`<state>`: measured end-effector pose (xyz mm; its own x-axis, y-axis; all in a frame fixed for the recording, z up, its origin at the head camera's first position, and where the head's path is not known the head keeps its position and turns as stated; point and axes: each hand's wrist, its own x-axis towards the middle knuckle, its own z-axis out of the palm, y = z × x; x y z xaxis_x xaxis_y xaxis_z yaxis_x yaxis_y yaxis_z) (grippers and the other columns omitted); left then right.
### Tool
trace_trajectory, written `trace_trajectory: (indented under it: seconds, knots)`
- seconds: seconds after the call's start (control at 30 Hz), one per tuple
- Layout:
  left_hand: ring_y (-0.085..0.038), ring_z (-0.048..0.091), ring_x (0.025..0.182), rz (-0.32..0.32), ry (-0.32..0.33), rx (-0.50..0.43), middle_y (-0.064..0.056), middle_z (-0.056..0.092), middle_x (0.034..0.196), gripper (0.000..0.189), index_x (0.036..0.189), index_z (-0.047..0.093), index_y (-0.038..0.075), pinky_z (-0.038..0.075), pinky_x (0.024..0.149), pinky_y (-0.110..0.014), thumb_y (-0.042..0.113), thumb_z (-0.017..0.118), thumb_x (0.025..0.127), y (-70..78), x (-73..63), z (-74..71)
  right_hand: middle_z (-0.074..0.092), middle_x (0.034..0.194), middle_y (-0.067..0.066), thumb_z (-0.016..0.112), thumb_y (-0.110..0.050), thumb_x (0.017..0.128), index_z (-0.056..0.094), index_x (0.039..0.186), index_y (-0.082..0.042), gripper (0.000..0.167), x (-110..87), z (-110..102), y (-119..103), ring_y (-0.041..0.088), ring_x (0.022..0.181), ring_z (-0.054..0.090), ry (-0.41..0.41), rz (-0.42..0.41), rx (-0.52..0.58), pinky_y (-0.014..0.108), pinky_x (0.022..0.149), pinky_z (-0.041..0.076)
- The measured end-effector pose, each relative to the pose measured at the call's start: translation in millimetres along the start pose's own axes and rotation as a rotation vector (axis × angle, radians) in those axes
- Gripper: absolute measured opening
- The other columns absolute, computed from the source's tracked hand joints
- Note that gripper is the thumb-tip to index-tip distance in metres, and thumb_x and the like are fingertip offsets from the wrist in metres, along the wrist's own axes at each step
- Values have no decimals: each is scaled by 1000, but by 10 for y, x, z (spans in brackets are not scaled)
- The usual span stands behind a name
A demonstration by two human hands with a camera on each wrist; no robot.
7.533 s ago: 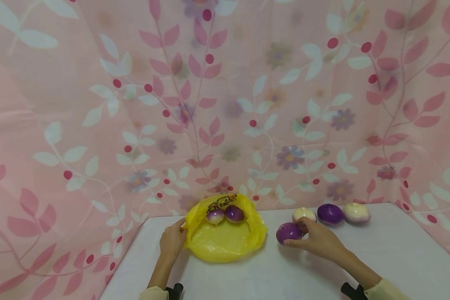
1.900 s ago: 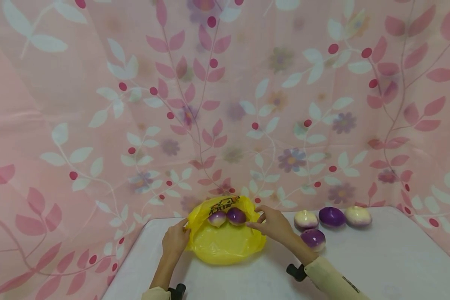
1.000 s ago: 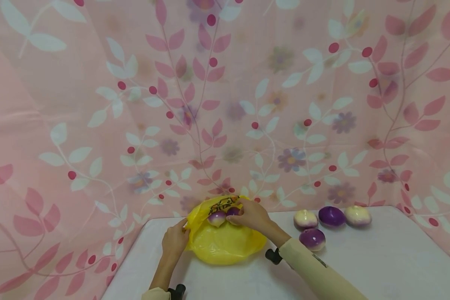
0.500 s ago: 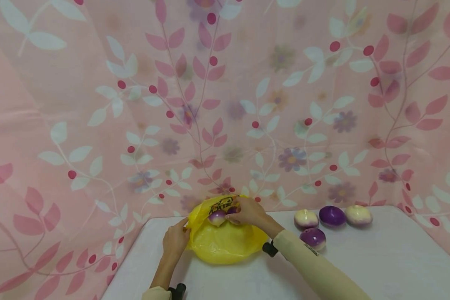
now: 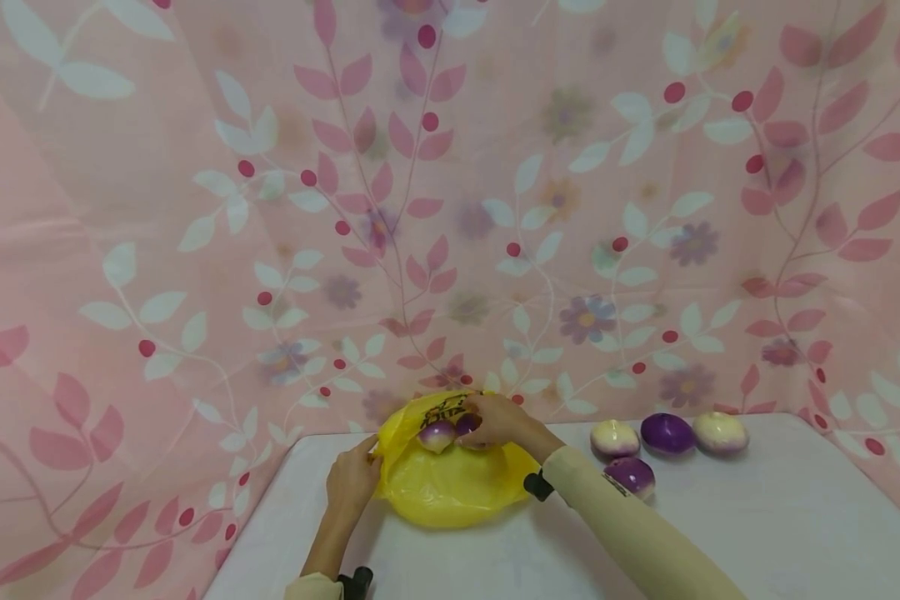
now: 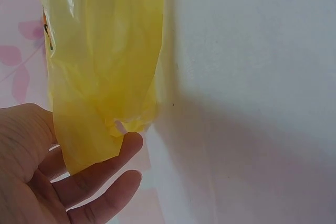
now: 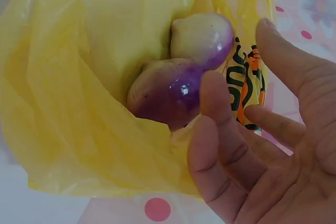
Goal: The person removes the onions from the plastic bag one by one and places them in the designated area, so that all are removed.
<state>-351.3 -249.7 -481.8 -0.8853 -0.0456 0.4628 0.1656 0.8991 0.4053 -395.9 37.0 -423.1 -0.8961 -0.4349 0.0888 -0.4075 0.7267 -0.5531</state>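
Observation:
A yellow plastic bag [image 5: 450, 492] with dark printing lies on the white table, its mouth facing me. My left hand [image 5: 352, 482] holds the bag's left edge; in the left wrist view the film hangs over the fingers [image 6: 100, 174]. Inside are two glossy purple-and-white turnips, the left turnip [image 5: 437, 436] and the right turnip [image 7: 168, 90]. My right hand [image 5: 498, 421] reaches into the mouth and partly covers the right turnip. In the right wrist view its fingers are loosely bent and spread, fingertips right beside that turnip, the thumb standing apart.
To the right stand several more turnips: a whitish turnip [image 5: 613, 438], a deep purple turnip [image 5: 667, 433], another pale turnip [image 5: 722, 433] and a purple turnip [image 5: 633, 477] in front, close by my right sleeve [image 5: 630, 525]. A pink floral curtain [image 5: 450, 208] hangs behind the table.
The purple turnip my right hand held earlier now sits in front of the right-hand group. That hand has since moved left into the bag's mouth. My left hand has kept its place.

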Motion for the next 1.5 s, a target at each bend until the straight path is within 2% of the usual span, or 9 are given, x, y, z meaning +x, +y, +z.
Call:
trace_trajectory:
  seconds: [0.13, 0.23, 0.3, 0.47, 0.7, 0.87, 1.1, 1.27, 1.5]
  knots:
    - [-23, 62, 62, 11, 4, 0, -13, 74, 90, 35, 122, 70, 9, 51, 52, -40, 11, 70, 87, 2, 0, -2, 51, 142, 15, 84, -39, 77, 44, 148, -13, 86, -9, -4, -3, 22, 82, 61, -78, 54, 38, 35, 59, 55]
    - [-24, 63, 62, 19, 14, -7, -13, 74, 89, 34, 121, 71, 8, 50, 51, -40, 10, 71, 87, 8, 0, -11, 48, 142, 18, 85, -35, 76, 38, 152, -14, 91, -23, -8, -34, 21, 71, 60, -122, 87, 74, 39, 60, 57]
    - [-23, 62, 60, 24, 15, -12, -13, 74, 88, 35, 121, 70, 8, 49, 49, -39, 9, 70, 87, 12, 0, -16, 50, 139, 19, 86, -34, 76, 38, 151, -13, 91, -37, -19, -71, 23, 69, 62, -147, 92, 91, 42, 62, 57]
    - [-21, 59, 58, 9, 4, -11, -14, 74, 89, 36, 123, 70, 7, 49, 49, -37, 9, 70, 87, 21, 7, -21, 56, 127, 19, 86, -28, 77, 41, 148, -9, 86, -65, -44, -154, 30, 70, 66, -194, 103, 108, 44, 63, 57]
    - [-22, 62, 60, -8, -5, -6, -13, 74, 89, 36, 123, 69, 8, 52, 53, -40, 11, 70, 88, 33, 12, -30, 52, 135, 19, 83, -24, 81, 35, 153, -14, 87, -78, 6, -123, 27, 70, 66, -264, 157, 143, 42, 65, 57]
    - [-24, 63, 62, 0, 9, 3, -13, 73, 89, 35, 122, 70, 8, 52, 53, -41, 10, 71, 87, 24, 19, -41, 50, 137, 19, 83, -21, 80, 36, 153, -18, 87, -105, 2, -160, 27, 68, 67, -266, 171, 122, 43, 64, 57]
    - [-27, 65, 64, -4, 11, -9, -15, 74, 90, 36, 122, 70, 7, 52, 53, -42, 10, 71, 87, 15, -7, -47, 62, 114, 13, 83, -20, 80, 47, 144, -13, 75, -88, -61, -274, 32, 68, 69, -232, 177, 76, 45, 61, 57]
    - [-24, 63, 62, -1, 9, -7, -15, 73, 88, 35, 122, 70, 6, 52, 53, -41, 10, 72, 86, 8, -36, -33, 61, 119, 13, 84, -18, 79, 50, 141, -9, 72, -81, -18, -295, 31, 69, 69, -197, 204, 54, 46, 64, 57]
    - [-20, 59, 59, -5, -9, -10, -13, 73, 87, 36, 123, 69, 7, 51, 53, -39, 11, 71, 88, 18, -22, -47, 61, 101, 9, 84, -16, 77, 38, 152, -21, 88, -105, 31, -318, 33, 71, 69, -253, 190, 68, 50, 68, 57]
